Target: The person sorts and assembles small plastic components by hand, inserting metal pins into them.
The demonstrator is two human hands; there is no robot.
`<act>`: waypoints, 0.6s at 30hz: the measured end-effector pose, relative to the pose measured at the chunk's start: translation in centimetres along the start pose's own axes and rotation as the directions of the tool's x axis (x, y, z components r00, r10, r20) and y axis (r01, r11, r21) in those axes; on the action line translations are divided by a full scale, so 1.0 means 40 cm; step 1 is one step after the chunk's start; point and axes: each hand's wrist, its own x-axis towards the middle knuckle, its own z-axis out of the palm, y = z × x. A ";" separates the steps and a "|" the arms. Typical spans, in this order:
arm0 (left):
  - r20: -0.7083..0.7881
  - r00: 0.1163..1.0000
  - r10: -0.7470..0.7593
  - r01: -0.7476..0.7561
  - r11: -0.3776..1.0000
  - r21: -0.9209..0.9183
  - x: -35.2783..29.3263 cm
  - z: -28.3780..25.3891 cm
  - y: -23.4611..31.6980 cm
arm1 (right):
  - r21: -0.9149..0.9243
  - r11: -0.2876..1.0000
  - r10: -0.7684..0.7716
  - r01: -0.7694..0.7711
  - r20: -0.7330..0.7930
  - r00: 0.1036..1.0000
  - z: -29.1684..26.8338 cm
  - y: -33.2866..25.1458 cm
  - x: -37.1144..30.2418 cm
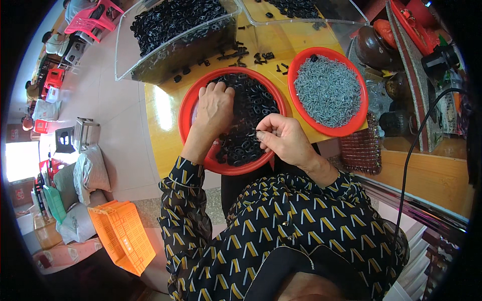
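Hands (216,104) over black parts (257,99)

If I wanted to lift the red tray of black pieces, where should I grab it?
Probably by the rim of that tray, from the left: the rim's round edge offers a grip, while its right side nearly meets the tray of screws. I'd keep it level, because the black pieces lie loose.

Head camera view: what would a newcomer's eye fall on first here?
Probably the red basin of black parts near the centre, with the left hand over it and the right hand at its right edge. Then the second red basin, to its right, holding many silvery pieces, and the bright orange crate at the lower left.
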 end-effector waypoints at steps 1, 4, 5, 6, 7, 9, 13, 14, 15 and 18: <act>0.046 0.999 -0.005 0.006 1.000 -0.005 0.003 -0.003 0.000 | -0.002 1.000 0.002 -0.002 -0.002 1.000 0.000 -0.001 0.000; 0.002 1.000 -0.001 0.001 1.000 0.005 0.010 -0.002 0.004 | 0.012 1.000 0.002 -0.002 -0.007 1.000 -0.003 -0.002 -0.001; 0.000 1.000 0.000 0.000 1.000 0.005 0.009 0.001 0.003 | 0.011 1.000 0.000 0.000 -0.007 1.000 -0.004 -0.004 -0.002; -0.052 0.999 0.001 -0.005 0.998 -0.068 0.005 0.006 0.000 | 0.010 1.000 0.005 -0.004 -0.003 1.000 -0.005 -0.006 -0.004; -0.103 0.995 -0.002 -0.013 0.990 -0.140 0.001 0.008 -0.002 | 0.009 1.000 0.009 -0.009 0.001 1.000 -0.005 -0.008 -0.005; -0.081 0.997 -0.007 -0.007 0.986 -0.168 -0.008 0.005 -0.006 | 0.008 1.000 0.011 -0.011 0.006 1.000 -0.009 -0.010 -0.006; -0.199 0.956 -0.214 0.078 0.843 -0.533 -0.047 -0.018 0.017 | 0.066 0.997 0.031 -0.032 0.015 0.999 -0.010 -0.016 -0.013; -0.198 0.957 -0.210 0.075 0.841 -0.535 -0.061 -0.029 0.028 | 0.066 0.997 0.032 -0.032 0.010 0.999 -0.013 -0.013 -0.013; -0.021 0.942 -0.335 0.206 0.626 -0.752 -0.081 -0.049 0.040 | 0.092 0.995 0.046 -0.048 0.022 0.999 -0.015 -0.015 -0.012; 0.276 0.883 -0.379 0.342 0.119 -0.932 -0.137 -0.058 0.063 | 0.134 0.989 0.062 -0.067 0.041 0.997 -0.012 -0.021 -0.015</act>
